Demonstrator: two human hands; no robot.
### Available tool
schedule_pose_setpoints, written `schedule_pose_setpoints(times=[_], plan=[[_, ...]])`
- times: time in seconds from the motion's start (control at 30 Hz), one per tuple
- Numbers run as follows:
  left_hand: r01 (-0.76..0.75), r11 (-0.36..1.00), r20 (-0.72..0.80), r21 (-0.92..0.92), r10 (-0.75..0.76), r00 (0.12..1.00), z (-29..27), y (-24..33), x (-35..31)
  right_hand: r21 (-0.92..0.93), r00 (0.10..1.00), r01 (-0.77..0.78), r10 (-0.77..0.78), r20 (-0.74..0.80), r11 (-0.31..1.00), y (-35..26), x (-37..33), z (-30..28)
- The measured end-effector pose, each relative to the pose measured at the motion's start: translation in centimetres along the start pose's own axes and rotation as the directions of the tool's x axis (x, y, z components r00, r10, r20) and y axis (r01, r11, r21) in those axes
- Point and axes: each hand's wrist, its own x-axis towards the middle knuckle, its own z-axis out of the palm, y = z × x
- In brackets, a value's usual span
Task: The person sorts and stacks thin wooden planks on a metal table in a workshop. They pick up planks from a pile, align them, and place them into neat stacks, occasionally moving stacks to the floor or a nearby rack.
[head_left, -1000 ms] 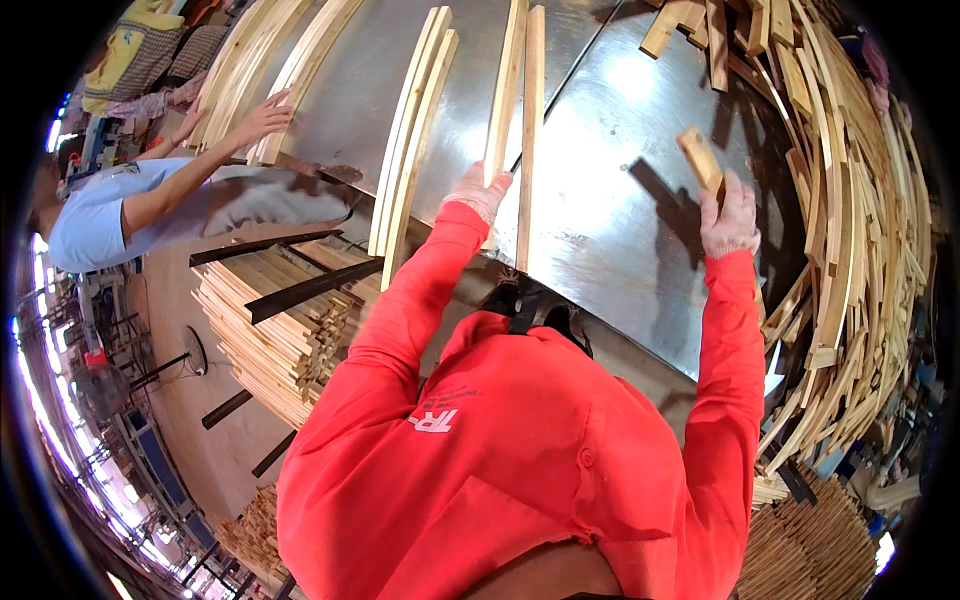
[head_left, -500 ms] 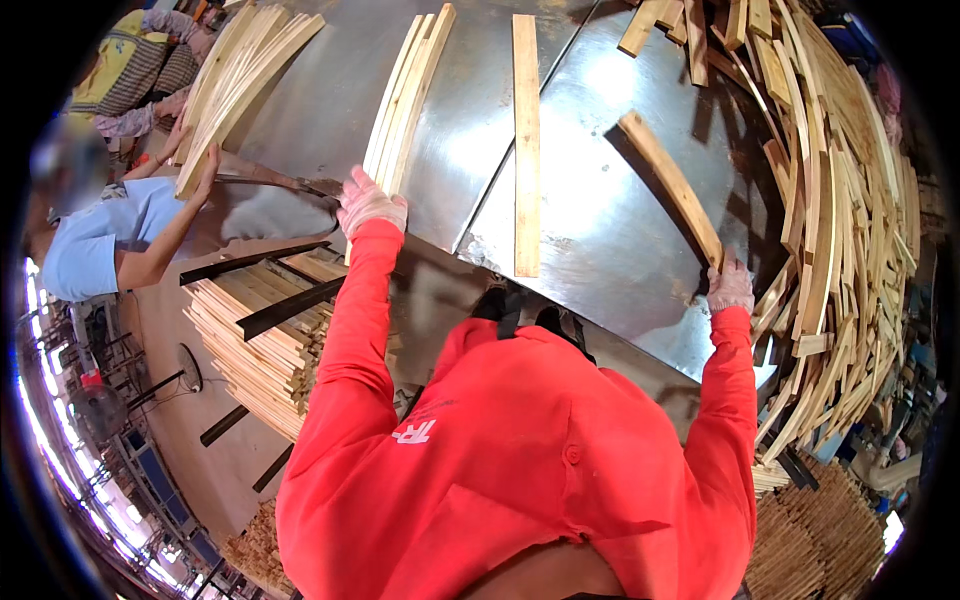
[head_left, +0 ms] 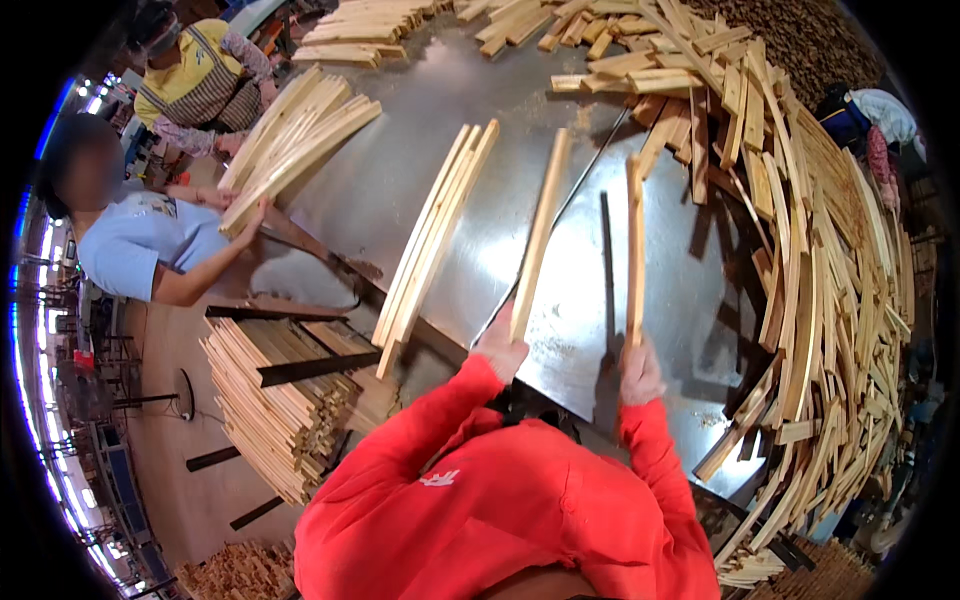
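My left hand (head_left: 501, 345), gloved, is closed on the near end of a wooden slat (head_left: 543, 230) that points away over the metal table (head_left: 590, 340). Farther right, my right hand (head_left: 640, 372), also gloved, grips the near end of another wooden slat (head_left: 635, 250), which stands on its narrow edge or is held raised, its dark shadow falling to its left. Left of both hands lies a small group of slats (head_left: 437, 235) side by side, their near ends jutting past the table edge.
A large heap of loose slats (head_left: 800, 250) curves along the right side. At left, a person in light blue (head_left: 150, 240) holds a bundle of slats (head_left: 300, 150); a person in yellow (head_left: 190, 75) stands beyond. A stacked pile (head_left: 265, 390) on dark bars sits below the table's left edge.
My left hand has left the group of slats and taken hold of the single middle slat. My right hand has moved left with its slat, turning it straighter. The view has shifted.
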Motion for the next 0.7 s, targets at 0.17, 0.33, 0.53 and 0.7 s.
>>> schedule_pose_setpoints(times=[0.17,0.33,0.53,0.7], plan=[[-0.150,0.952,-0.191,0.265,0.204,0.960,-5.3,0.8,4.4,0.234,0.979,-0.202,0.192,0.064,0.951,4.6,-5.8,1.5],[-0.384,0.894,-0.517,0.229,0.446,0.731,-20.2,20.1,22.6,0.316,0.967,-0.253,0.251,0.049,0.914,2.1,-6.4,2.9],[-0.482,0.779,-0.532,0.402,0.627,0.569,-29.8,17.9,30.6,0.667,0.947,-0.313,0.173,0.269,0.676,-1.4,-2.5,4.4],[0.424,0.704,0.452,-0.569,-0.163,0.877,-4.8,1.8,13.3,0.694,0.856,-0.501,0.175,0.487,0.518,-7.9,5.0,5.4]])
